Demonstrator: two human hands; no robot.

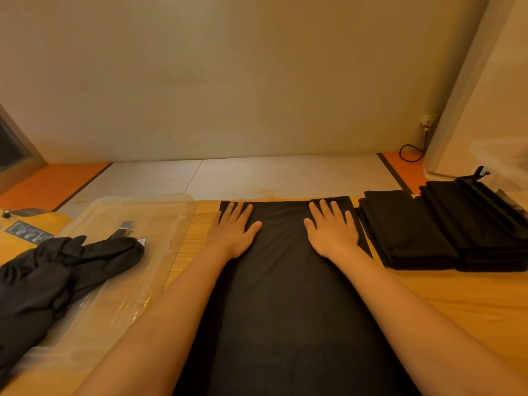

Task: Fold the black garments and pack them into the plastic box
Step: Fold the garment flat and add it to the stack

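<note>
Work surface: wooden table [463, 298]. One black garment [285, 304] lies flat along the 6-to-12 o'clock axis in the centre of the table, smoothed out, with its far edge at the far table edge.

Left hand [233, 230]: palm down, fingers straight and spread, pressing flat on the garment's far end at about 11 o'clock. It grips nothing.

Right hand [333, 231]: palm down, fingers straight and spread, pressing flat on the same end at about 1 o'clock. It grips nothing. The two hands are apart, with bare cloth between them.

Plastic box [163, 215]: clear, positioned at 9 o'clock from the flat garment, just beside it. A crumpled black garment [57, 272] lies partly over its near-left portion.

Folded black stack [405, 232]: positioned at 3 o'clock, just beside the flat garment. A second folded stack [485, 227] sits against its right side.

A black cable [411, 155] loops on the floor at 2 o'clock, by the wall.
</note>
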